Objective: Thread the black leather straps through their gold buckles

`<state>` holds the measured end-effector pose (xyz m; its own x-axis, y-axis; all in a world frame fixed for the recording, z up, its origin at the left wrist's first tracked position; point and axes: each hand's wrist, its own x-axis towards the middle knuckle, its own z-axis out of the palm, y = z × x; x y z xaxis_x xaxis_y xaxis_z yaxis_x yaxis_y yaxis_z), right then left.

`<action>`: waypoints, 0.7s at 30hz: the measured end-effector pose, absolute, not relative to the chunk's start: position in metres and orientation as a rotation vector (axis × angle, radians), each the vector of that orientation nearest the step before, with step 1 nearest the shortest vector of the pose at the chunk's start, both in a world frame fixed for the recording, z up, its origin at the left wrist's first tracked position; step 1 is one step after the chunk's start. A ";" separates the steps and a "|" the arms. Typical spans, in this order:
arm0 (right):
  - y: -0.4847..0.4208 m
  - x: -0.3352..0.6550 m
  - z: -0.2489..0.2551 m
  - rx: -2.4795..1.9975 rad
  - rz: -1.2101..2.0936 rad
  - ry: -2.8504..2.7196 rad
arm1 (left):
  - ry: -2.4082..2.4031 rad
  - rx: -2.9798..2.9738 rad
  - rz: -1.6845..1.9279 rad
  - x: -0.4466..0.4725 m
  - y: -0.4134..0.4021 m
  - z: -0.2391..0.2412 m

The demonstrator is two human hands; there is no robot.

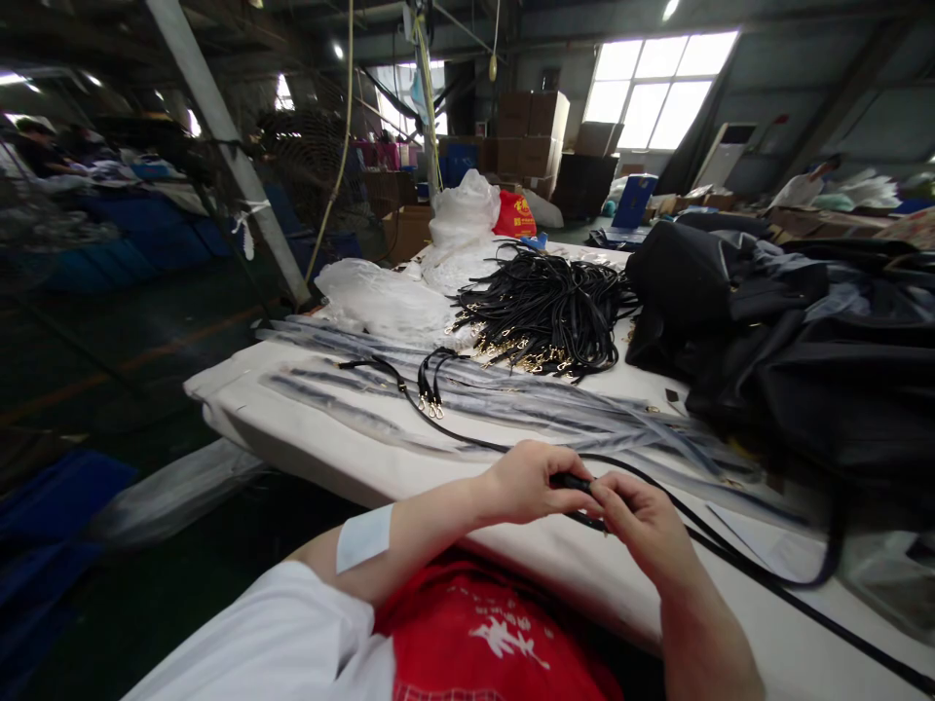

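Observation:
My left hand [537, 479] is closed around a narrow black strap [571, 481] above the table's near edge. Opposite it, my right hand [637, 514] pinches the same strap at one end, thumb and fingertips together. The two hands nearly touch. A long black strap [445, 428] curves over the tabletop behind them and runs off to the right; whether it joins the held piece is hard to see. A few short black straps with gold clips [430, 397] lie beyond my left hand. Flat straps in clear plastic sleeves [504, 404] stretch across the table.
A heap of black straps with gold clips [551, 307] sits farther back on the white table [241, 389]. Clear plastic bags [387, 297] lie left of it. Large black material [818, 331] is piled at right. A slanted post [226, 146] stands at left.

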<state>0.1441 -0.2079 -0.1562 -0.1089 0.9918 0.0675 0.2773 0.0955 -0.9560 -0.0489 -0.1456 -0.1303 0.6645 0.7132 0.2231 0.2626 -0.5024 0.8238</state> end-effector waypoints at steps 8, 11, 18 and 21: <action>-0.206 0.158 -0.155 -1.325 1.046 -1.592 | 0.695 2.155 0.708 -0.055 -0.141 -0.120; -0.206 0.145 -0.155 -1.314 1.042 -1.636 | 0.719 2.209 0.682 -0.050 -0.147 -0.132; -0.210 0.171 -0.150 -1.448 0.837 -1.824 | 0.767 2.162 0.808 -0.101 -0.132 -0.116; -0.206 0.206 -0.150 -1.643 0.598 -1.733 | 0.925 2.223 0.892 -0.150 -0.111 -0.092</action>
